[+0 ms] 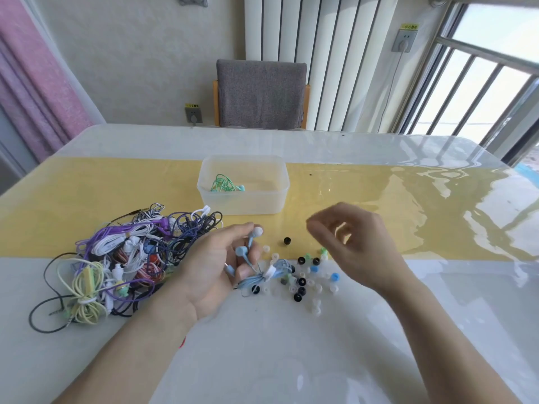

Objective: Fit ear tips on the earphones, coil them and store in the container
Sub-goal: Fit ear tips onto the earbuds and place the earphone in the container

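My left hand (217,265) grips a pair of light blue earphones (248,258); one bud with a white ear tip sticks up between thumb and finger, and the bundled blue cable (269,274) trails onto the table. My right hand (354,239) hovers, blurred, above the scattered ear tips (303,279), fingers curled; whether it pinches a tip is unclear. A translucent plastic container (243,196) behind the hands holds a coiled green earphone (224,183).
A tangled heap of earphones (122,258) in purple, white, yellow, red and black lies at the left. The glossy table (291,345) has a yellow strip across it. A grey chair (261,93) stands behind the far edge.
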Available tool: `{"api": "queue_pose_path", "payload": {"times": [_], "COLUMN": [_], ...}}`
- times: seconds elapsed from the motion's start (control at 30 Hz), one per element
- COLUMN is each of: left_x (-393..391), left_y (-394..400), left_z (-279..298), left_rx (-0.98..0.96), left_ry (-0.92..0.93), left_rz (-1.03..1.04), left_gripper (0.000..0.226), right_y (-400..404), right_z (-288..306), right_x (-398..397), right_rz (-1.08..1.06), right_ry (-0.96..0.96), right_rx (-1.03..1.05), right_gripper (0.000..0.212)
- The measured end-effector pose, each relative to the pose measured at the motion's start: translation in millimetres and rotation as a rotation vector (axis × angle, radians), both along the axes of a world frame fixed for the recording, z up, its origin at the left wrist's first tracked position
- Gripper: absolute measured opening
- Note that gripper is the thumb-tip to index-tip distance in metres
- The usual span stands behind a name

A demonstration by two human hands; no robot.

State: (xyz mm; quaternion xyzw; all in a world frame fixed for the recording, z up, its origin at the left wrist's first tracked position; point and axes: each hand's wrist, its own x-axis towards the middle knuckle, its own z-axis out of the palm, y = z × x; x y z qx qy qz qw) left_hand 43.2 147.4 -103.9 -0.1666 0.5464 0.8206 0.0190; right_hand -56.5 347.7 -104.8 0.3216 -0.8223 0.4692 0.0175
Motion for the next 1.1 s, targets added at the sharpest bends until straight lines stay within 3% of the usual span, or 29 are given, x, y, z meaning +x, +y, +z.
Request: {"api": "queue_pose_path", "payload": {"times": [0.1,0.27,0.5,0.6,0.8,0.93,1.1], "left_x": [-0.6,-0.8,3.3,4.6,6.1,6.2,5.3], "left_y": [-6.2,-4.1,2.9,6.0,6.1,6.6,4.7], "left_z": [0.6,-2.1,-2.0,-1.0,-0.3,-2.7,-3.7], "left_rx": [-0.04,-0.041,-0.111,-0.09,-0.125,-0.179,-0.141], "left_ry": [-0.019,-0.065,-0.087,-0.089,-0.01,0.051,0.052], "left_rz": [0.008,-0.04,-0.164,-0.221,-0.312,-0.303,-0.264], "left_gripper": [0.026,0.015,0.031,0.036,0.041,0.044,0.044], "right_y": [7.2,1.7,0.2,-0.3,2.7,3.3,3.0], "right_z": [-2.9,-6.6,-7.3,-7.8,-1.5,6.2,2.0], "right_x": [-4.3,0.4,1.4,1.8,1.5,3.3,1.9], "right_rz": [0.126,0.122,0.103,0.105,0.056,0.023,0.074], "right_ry": [-0.024,0.032,-0.025,-0.011,0.016,-0.149,-0.142], "right_rx": [0.331,0.444,0.61,0.595,0.345,0.128,0.262], "right_gripper": [0.012,0.009,0.009,0.009,0.012,0.011,0.016]}}
